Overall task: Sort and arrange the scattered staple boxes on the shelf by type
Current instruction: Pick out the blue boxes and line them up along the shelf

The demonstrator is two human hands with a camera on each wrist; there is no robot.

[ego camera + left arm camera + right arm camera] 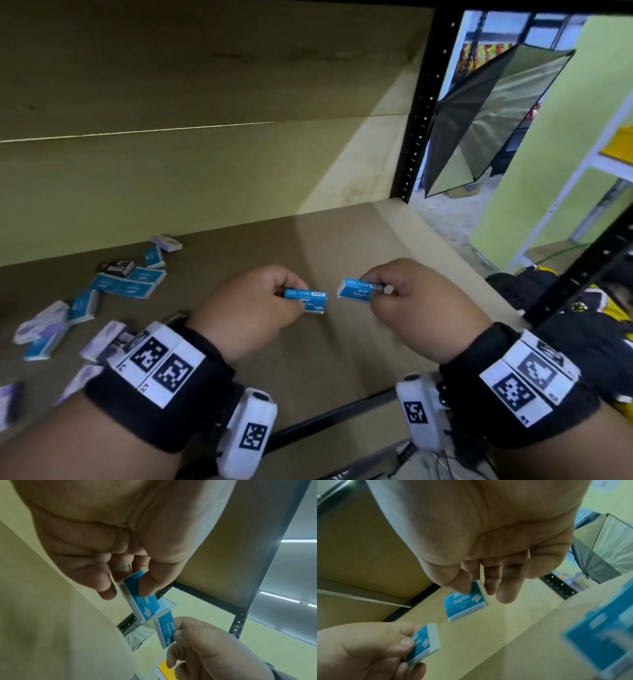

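Each hand holds one small blue staple box above the brown shelf board (346, 240), near its middle. My left hand (297, 294) pinches a blue box (310, 302) between thumb and fingers; in the left wrist view the thumb lies on this box's (145, 605) blue face. A short gap to the right, my right hand (381, 290) pinches a second blue box (354, 292) by one end. The right wrist view shows that box (462, 605) with "Staples" printed on it, and the left hand's box (423, 642) below it. The two boxes are close but apart.
Several loose boxes lie scattered on the shelf's left part: blue ones (126, 282), pale purple ones (44, 323) and a black one (114, 267). A black perforated upright (419, 130) marks the shelf's right end. A blurred blue box (599, 639) fills the right wrist view's lower right.
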